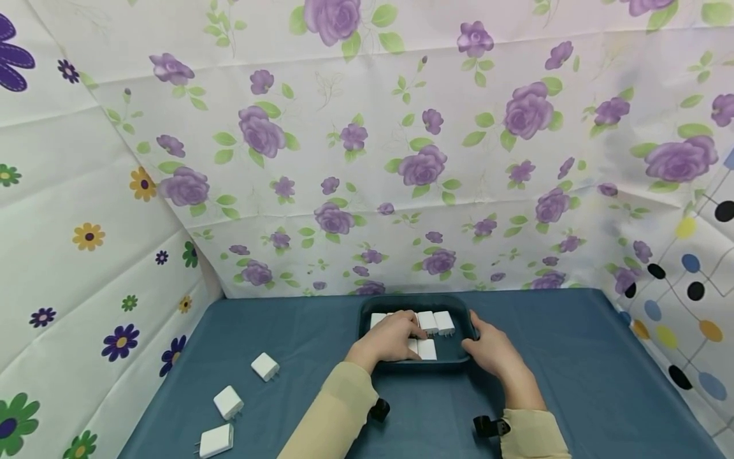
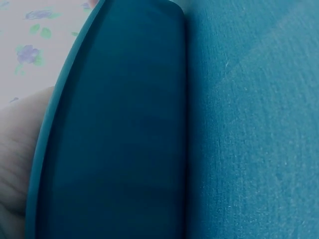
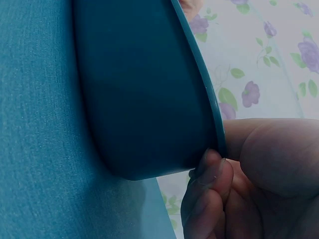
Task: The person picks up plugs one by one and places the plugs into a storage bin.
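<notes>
A dark teal tray (image 1: 453, 361) holds several white plug-in chargers (image 1: 426, 349), set in two rows. My left hand (image 1: 387, 338) reaches over the tray's front rim, with fingers bent down among the chargers. White shows between its thumb and forefinger, but whether they pinch a charger is hidden. At the tray's right end my right hand (image 1: 496, 350) grips the rim. In the right wrist view, the thumb and curled fingers (image 3: 207, 174) pinch that tray corner. The left wrist view shows the tray's outer wall (image 2: 119, 124) and part of the left palm (image 2: 20, 149) behind its rim.
Three loose chargers lie at the left of the blue-covered table (image 1: 309, 319): an upper one (image 1: 265, 366), a middle one (image 1: 229, 402) and a lower one (image 1: 216, 441). A flowered sheet (image 1: 367, 159) hangs behind the table, with patterned sheets at both sides.
</notes>
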Motion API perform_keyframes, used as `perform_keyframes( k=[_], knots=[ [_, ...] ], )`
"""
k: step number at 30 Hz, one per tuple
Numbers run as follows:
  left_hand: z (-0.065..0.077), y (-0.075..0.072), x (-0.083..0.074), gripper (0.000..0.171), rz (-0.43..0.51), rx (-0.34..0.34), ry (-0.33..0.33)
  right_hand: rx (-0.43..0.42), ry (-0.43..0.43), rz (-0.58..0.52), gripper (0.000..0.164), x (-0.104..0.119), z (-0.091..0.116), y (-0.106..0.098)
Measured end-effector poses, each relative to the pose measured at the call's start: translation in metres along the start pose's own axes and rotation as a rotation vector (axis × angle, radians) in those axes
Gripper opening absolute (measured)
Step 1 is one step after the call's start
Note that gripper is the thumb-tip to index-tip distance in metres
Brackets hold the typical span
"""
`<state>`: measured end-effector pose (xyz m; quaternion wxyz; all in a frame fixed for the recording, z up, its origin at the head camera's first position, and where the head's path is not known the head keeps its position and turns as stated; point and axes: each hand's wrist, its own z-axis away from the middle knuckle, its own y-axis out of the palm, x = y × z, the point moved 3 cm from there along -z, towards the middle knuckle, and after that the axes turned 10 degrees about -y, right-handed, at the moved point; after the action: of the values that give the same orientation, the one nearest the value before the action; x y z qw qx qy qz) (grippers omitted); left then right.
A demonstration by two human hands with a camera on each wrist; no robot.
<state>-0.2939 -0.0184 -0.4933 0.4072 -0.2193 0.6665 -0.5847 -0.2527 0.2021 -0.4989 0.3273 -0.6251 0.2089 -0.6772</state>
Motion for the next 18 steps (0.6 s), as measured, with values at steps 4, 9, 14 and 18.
perform_keyframes(
  k=[4,9,14,18],
  knots=[
    [0.0,0.001,0.0,0.04,0.007,0.007,-0.014,-0.002,0.005,0.005,0.077,0.0,0.0,-0.001],
    [-0.001,0.002,0.001,0.043,0.028,0.006,-0.015,0.0,0.013,0.002,0.077,-0.002,-0.001,-0.002],
    [0.006,-0.003,0.006,0.047,0.06,-0.068,-0.056,-0.004,0.008,-0.007,0.077,-0.001,-0.001,-0.002],
    [0.026,-0.013,0.01,0.048,0.135,-0.197,-0.126,-0.003,0.005,-0.012,0.076,-0.002,-0.002,0.0]
  ],
)
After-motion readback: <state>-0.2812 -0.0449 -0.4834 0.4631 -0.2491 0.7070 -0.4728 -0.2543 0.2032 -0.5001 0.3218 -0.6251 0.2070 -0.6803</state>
